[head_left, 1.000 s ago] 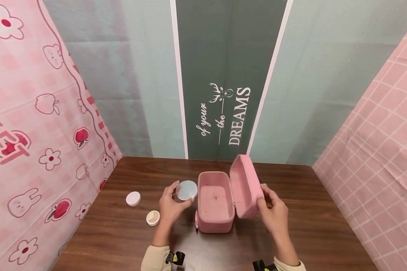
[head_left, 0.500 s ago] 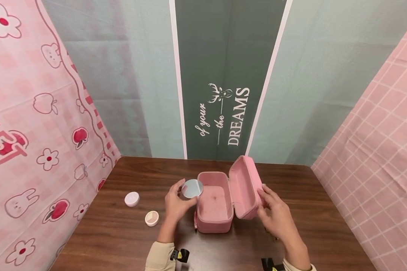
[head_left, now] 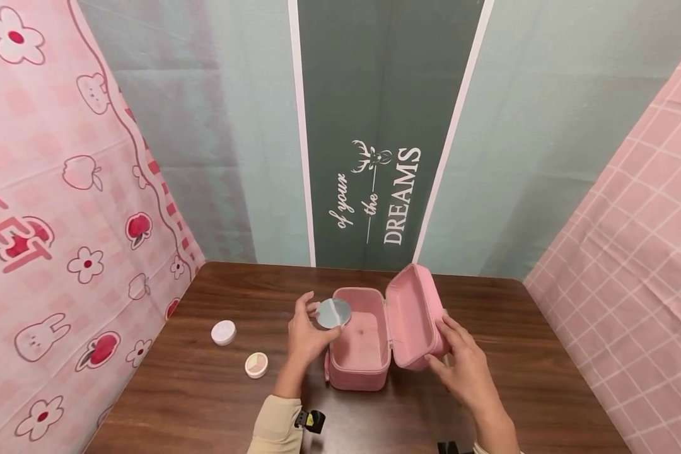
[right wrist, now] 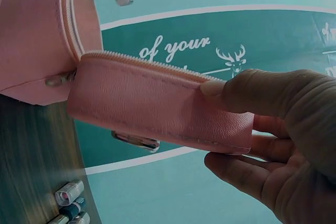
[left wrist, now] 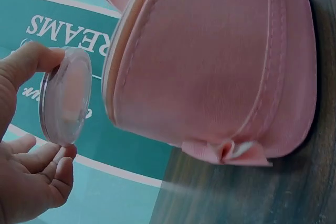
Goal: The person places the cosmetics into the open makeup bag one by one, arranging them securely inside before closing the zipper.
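My left hand (head_left: 306,337) holds a round compact (head_left: 333,313) by its edges, thumb on one side and fingers on the other. Its mirrored face points up, over the left rim of a pink cosmetic case (head_left: 359,379). The left wrist view shows the clear, pinkish side of the compact (left wrist: 73,95), apart from the case wall (left wrist: 194,56). On the other side, my right hand (head_left: 468,372) grips the raised lid (head_left: 417,309), which leans outward to the right. Thumb and fingers pinch the edge of the lid (right wrist: 152,100) in the right wrist view. Nothing shows inside the case.
A white round pot (head_left: 224,332) and a small round palette with three sections (head_left: 256,365) lie left on the wooden table (head_left: 193,403). Several small tubes (right wrist: 69,192) lie by the case in the right wrist view. Curtains surround the table.
My left hand has carried the compact rightward, from beside the case to over its left rim. The lid leans slightly farther right, still in my right hand.
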A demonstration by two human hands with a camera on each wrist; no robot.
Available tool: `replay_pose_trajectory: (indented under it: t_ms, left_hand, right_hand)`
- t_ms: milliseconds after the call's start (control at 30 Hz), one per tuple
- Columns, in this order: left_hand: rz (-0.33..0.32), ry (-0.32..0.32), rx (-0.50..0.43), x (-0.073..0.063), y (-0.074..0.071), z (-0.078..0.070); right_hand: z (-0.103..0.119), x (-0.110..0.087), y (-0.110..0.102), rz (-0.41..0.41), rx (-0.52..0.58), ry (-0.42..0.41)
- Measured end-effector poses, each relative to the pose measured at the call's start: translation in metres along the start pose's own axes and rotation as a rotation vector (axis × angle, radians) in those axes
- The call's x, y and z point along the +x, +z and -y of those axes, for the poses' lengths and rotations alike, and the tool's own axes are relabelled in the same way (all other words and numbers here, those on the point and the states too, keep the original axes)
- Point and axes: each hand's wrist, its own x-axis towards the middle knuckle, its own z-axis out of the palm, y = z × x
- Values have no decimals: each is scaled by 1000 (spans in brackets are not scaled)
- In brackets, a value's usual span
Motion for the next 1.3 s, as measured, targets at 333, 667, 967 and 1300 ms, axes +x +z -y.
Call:
replay_pose_trajectory:
  t_ms: [333, 667, 967, 1300]
  left_hand:
    - [39, -51, 44, 6, 10, -8]
    - [101, -68, 118, 17, 17, -13]
    - [181, -38, 125, 26, 30, -15]
    - [227, -11, 197, 37, 39, -16]
  right_hand:
    - [-3, -3, 0, 31, 51, 44]
    - [-6, -4, -2, 33, 49, 35]
    - [-8, -3, -5, 55, 49, 53]
    - [-10, -3, -7, 101, 60, 106]
